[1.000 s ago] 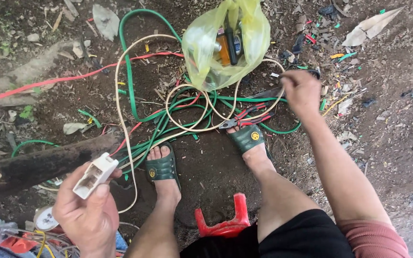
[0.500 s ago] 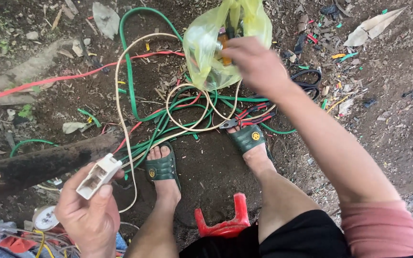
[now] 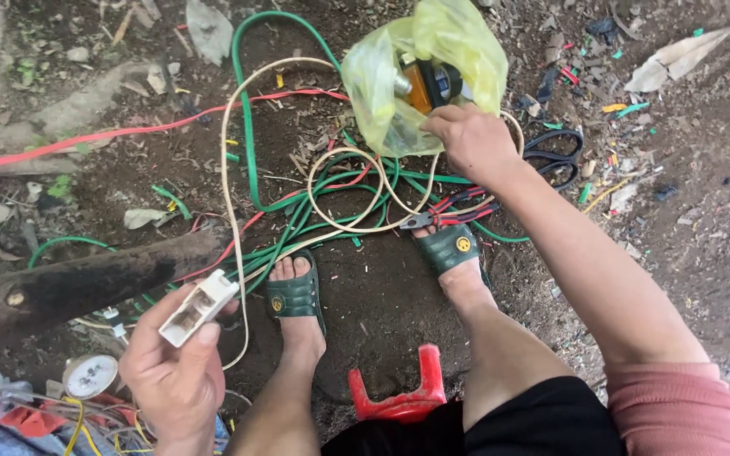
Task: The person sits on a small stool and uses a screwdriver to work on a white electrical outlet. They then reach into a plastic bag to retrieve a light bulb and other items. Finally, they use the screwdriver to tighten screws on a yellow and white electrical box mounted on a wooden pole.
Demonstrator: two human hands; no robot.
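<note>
two hands busy: left hand (image 3: 175,380) grips white socket (image 3: 198,307); right hand (image 3: 471,143), at one o'clock, pinches yellow bag (image 3: 407,76), seemingly fetching a tool.

head view | head-worn, faces steeply down | close over ground (image 3: 703,253)

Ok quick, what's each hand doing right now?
Left hand: closed, holding a white plastic block.
Right hand: at the yellow plastic bag, fingers curled at its edge; grip cannot be told.
</note>
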